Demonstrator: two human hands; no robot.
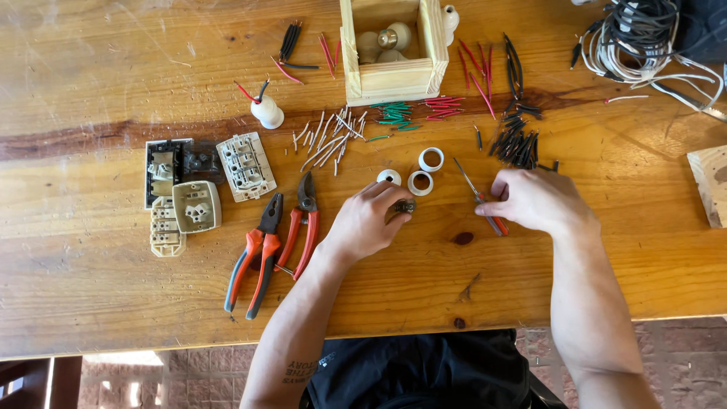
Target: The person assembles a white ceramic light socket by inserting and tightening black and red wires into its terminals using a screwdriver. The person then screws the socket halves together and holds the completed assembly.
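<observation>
A: Largest first: long wooden table [113, 288], varnished, scuffed, dark knot streak across the middle. Brick floor [189, 375] below the near edge.

B: Next down?

A: Open wooden box [394, 76] at top centre, pale bulb-like fittings inside. Cable bundle [644, 38] top right. Cream and black switch plates [189, 189] grouped at left, faces up, likely parked out of the working zone.

B: Tools?

A: Red-handled pliers [257, 257] and red cutters [301, 227] side by side, just left of the left hand [367, 223], within easy reach. Cut wire pieces sorted by colour: white [329, 136], green [394, 113], red [443, 107], black [515, 144].

B: Hands?

A: Left hand closed narrow on a small dark fitting [405, 206], pinned to the table near centre, probably for steadiness; exact kind hard to tell, mostly covered. Right hand [534, 201] pinched around a thin red-handled screwdriver [478, 195], shaft angled up-left. Three white rings [420, 182] just beyond the fitting.
</observation>
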